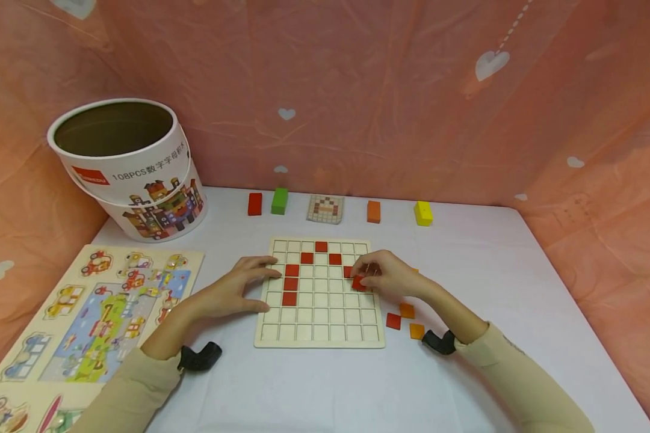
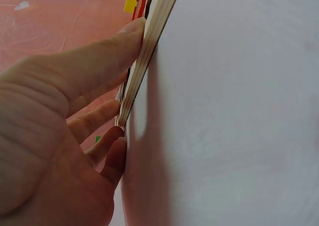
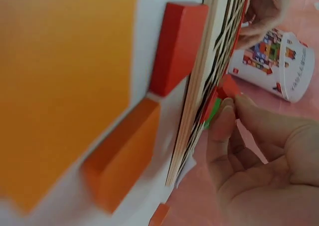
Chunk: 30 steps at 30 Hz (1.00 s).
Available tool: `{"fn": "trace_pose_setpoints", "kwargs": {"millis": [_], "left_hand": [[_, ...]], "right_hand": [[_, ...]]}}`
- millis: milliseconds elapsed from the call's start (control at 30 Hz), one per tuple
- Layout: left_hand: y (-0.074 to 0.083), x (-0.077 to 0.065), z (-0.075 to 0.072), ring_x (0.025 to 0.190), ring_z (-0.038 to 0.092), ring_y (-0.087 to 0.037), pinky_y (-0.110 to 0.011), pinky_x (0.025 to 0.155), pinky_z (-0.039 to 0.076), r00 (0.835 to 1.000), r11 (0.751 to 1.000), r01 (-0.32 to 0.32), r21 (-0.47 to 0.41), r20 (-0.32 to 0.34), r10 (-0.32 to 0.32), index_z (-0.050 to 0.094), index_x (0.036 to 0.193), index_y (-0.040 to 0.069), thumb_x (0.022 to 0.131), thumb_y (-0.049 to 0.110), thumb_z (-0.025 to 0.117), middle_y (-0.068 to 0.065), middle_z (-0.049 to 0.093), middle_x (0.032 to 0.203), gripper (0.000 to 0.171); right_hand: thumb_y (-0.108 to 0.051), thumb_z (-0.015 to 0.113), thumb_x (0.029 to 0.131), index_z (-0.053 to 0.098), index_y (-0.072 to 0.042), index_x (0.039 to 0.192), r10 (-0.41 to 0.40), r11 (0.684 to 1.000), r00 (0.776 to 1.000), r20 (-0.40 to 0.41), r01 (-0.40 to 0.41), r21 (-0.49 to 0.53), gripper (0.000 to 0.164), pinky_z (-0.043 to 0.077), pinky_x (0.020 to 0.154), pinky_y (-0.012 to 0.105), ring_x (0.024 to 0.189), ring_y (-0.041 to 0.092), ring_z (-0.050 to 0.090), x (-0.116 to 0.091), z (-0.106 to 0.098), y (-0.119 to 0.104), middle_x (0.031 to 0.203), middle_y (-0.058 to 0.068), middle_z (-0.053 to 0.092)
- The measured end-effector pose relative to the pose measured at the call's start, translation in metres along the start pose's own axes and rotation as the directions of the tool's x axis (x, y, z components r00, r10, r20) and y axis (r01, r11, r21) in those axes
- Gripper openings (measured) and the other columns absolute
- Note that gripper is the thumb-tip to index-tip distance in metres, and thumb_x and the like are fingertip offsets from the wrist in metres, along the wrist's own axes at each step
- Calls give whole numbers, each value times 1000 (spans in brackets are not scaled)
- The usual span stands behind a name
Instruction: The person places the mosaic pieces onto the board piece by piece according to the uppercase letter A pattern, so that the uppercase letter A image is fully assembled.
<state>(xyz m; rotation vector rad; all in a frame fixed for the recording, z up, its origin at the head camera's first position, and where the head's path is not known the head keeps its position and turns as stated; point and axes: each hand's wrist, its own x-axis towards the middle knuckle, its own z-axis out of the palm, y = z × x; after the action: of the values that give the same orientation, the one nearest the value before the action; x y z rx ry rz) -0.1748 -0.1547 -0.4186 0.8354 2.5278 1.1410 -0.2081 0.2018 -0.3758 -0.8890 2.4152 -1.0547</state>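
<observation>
A wooden grid board [image 1: 321, 332] lies on the white table, with several red square tiles [image 1: 291, 284] in its cells forming part of an arch. My right hand [image 1: 388, 278] is over the board's right side and pinches a red square tile [image 3: 229, 86] between thumb and fingertips. Beside that hand, another red tile [image 1: 348, 272] shows in a cell, partly covered by the fingers. At the board's left edge rests my left hand [image 1: 229, 293], fingers extended and thumb apart; in the left wrist view the fingertips touch the board's side.
Right of the board lie a loose red tile [image 1: 393, 321] and orange tiles [image 1: 416, 331]. Behind it stand red [image 1: 255, 204], green [image 1: 279, 201], orange [image 1: 374, 211] and yellow blocks [image 1: 424, 213] and a pattern card [image 1: 325, 208]. Leftward are a white bucket [image 1: 141, 174] and a vehicle puzzle [image 1: 108, 325].
</observation>
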Motion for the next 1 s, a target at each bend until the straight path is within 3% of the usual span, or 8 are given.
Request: {"fn": "trace_pose_setpoints", "kwargs": {"millis": [233, 500, 733, 1000], "left_hand": [[0, 0, 0, 143, 23, -38, -63, 112, 24, 1000, 1000, -5, 8, -5, 5, 61, 133, 9, 83, 26, 82, -15, 36, 155, 57], [0, 0, 0, 144, 22, -36, -61, 113, 24, 1000, 1000, 11, 0, 0, -11, 61, 133, 9, 81, 23, 83, -14, 34, 156, 59], [0, -1, 0, 143, 23, -38, -63, 112, 25, 1000, 1000, -5, 9, 0, 5, 61, 134, 8, 83, 26, 82, -15, 35, 155, 58], [1, -1, -1, 143, 23, -38, -63, 112, 25, 1000, 1000, -1, 6, 0, 1, 60, 134, 8, 84, 27, 81, -15, 35, 155, 57]], "right_hand": [[8, 65, 90, 73, 2, 106, -36, 999, 999, 0, 36, -30, 19, 50, 77, 27, 88, 19, 57, 8, 7, -5, 102, 8, 69], [6, 64, 91, 70, 2, 112, 5, 999, 1000, -2, -5, -35, 23, 51, 82, 30, 92, 20, 59, 1, 8, -9, 108, 8, 70], [3, 68, 89, 70, 1, 109, 29, 1000, 999, -26, -29, 8, 20, 53, 83, 32, 93, 21, 61, -19, -1, -5, 102, 9, 70], [0, 77, 83, 66, 0, 112, 95, 993, 995, 31, -97, 70, 31, 53, 83, 30, 93, 23, 60, -50, -3, 4, 103, 9, 64]]}}
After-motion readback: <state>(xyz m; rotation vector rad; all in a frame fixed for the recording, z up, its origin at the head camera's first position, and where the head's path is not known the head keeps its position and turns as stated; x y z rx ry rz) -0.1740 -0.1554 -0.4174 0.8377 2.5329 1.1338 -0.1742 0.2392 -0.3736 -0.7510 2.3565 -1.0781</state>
